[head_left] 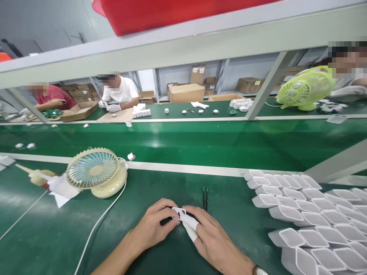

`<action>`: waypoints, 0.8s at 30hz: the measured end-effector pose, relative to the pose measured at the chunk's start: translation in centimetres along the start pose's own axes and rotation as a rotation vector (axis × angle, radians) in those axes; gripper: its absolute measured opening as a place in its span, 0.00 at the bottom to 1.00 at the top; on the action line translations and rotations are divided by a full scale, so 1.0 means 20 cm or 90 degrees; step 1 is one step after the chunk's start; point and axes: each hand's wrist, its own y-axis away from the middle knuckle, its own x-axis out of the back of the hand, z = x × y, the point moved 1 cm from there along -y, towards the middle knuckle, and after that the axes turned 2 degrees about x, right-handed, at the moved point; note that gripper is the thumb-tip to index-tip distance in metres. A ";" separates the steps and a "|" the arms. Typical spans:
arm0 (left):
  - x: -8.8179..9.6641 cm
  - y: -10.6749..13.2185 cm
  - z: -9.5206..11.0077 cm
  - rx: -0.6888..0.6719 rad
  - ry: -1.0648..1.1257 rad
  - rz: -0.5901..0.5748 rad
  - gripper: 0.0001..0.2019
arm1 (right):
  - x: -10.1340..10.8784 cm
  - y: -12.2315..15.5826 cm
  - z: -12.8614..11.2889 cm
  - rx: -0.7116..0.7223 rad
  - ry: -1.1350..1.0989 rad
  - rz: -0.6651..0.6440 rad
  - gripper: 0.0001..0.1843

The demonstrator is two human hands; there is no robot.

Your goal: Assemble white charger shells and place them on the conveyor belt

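My left hand (pixel 153 225) and my right hand (pixel 210 236) meet low in the middle of the green bench. Both pinch a small white part (pixel 178 212) between their fingertips. White finger cots cover two fingers of my right hand. Black tweezers (pixel 205 198) lie on the bench just beyond my right hand. A stack of empty white plastic shells (pixel 304 217) lies on its side to the right of my right hand.
A small cream desk fan (pixel 96 172) with a white cable stands at the left. A green conveyor belt (pixel 183 141) carries small white parts. Across it, three people work among cardboard boxes (pixel 186 93) and a lime-green fan (pixel 305 89). A red bin (pixel 160 13) sits on the shelf overhead.
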 end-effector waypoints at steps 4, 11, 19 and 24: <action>-0.02 0.00 0.00 0.011 -0.006 0.021 0.04 | 0.03 -0.02 -0.01 -0.031 -0.011 0.028 0.24; 0.05 0.01 -0.15 0.110 -0.069 0.142 0.11 | 0.04 -0.04 0.01 -0.097 0.023 0.076 0.17; -0.01 -0.14 -0.16 0.185 -0.076 0.109 0.19 | -0.01 -0.02 0.03 -0.124 0.032 -0.012 0.11; -0.05 -0.48 -0.22 0.156 -0.108 0.089 0.23 | 0.03 -0.02 0.03 -0.101 0.064 -0.048 0.11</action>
